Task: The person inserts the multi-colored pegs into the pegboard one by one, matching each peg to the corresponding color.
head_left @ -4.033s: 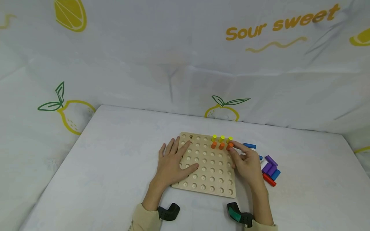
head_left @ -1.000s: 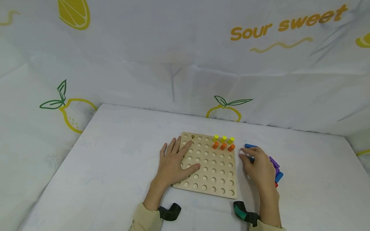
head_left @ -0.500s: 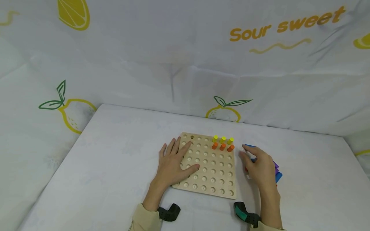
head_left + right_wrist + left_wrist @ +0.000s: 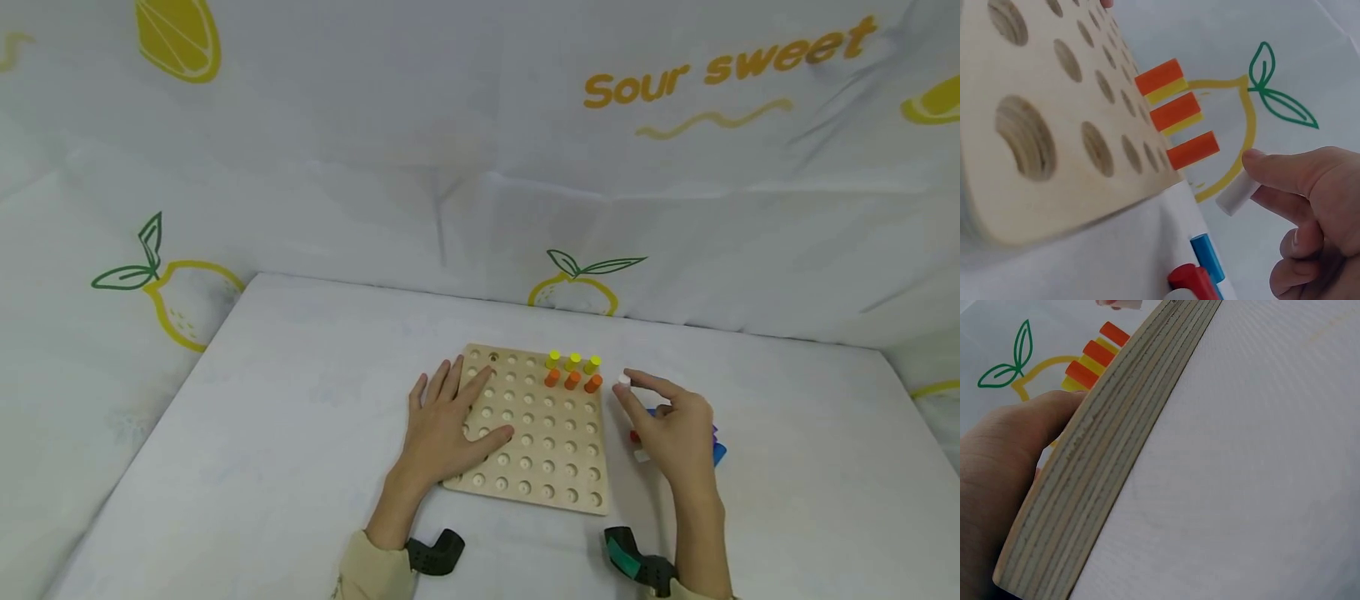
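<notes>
Pinching the white peg (image 4: 624,380), the right hand (image 4: 678,427) has thumb and forefinger narrowed to its width, just outside the board's (image 4: 513,473) far right corner, well in from the bench's (image 4: 330,383) right edge! Over the board's left side, the left hand (image 4: 441,427) lies spread, gripping nothing. Yellow pegs (image 4: 573,362) stand nearest the bench's far edge, orange pegs (image 4: 572,381) in front.

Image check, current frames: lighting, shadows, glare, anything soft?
Head: even, diffuse light, faint shadow on the white table between the pegboard and right forearm, no strong glare; left wrist: tilted view, left hand darkest toward the bottom; right wrist: also tilted, pegboard's near corner soft, white peg still distinct against the pale backdrop.
</notes>
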A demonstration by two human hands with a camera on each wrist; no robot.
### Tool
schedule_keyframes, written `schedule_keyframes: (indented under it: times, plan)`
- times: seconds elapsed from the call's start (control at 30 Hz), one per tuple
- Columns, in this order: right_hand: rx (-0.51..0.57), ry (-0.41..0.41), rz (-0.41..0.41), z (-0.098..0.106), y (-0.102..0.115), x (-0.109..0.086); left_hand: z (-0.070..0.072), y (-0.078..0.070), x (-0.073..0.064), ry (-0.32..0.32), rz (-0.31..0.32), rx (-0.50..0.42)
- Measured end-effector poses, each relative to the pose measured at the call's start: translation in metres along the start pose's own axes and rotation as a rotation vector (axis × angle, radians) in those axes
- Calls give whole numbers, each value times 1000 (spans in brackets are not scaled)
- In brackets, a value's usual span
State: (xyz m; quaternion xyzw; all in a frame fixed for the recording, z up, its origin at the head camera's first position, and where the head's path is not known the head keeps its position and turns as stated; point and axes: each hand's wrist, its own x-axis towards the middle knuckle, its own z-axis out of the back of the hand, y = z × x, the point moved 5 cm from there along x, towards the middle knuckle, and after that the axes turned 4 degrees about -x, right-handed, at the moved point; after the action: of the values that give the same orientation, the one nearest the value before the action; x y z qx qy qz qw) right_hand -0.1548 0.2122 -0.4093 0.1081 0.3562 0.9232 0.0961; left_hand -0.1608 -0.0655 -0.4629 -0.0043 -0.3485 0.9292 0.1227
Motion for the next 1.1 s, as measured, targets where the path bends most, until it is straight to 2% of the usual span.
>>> schedule_keyframes:
  times: [0.17, 0.3, 0.57, 0.73, 0.9, 1.1]
  plan:
    - [106, -12, -2, 5, 12, -3, 0, 1, 1, -5, 0, 7]
    - [174, 33, 11, 3, 21, -6, -1, 2, 1, -4, 0, 16]
    - [224, 78, 70, -9, 33, -11, -1, 2, 1, 5, 2, 4]
    - [242, 139, 91, -20, 37, -12, -1, 2, 1, -2, 2, 11]
    - [285, 221, 81, -33, 37, -13, -1, 2, 1, -6, -1, 13]
    - [329, 269, 71, -41, 36, -13, -1, 2, 1, -6, -1, 17]
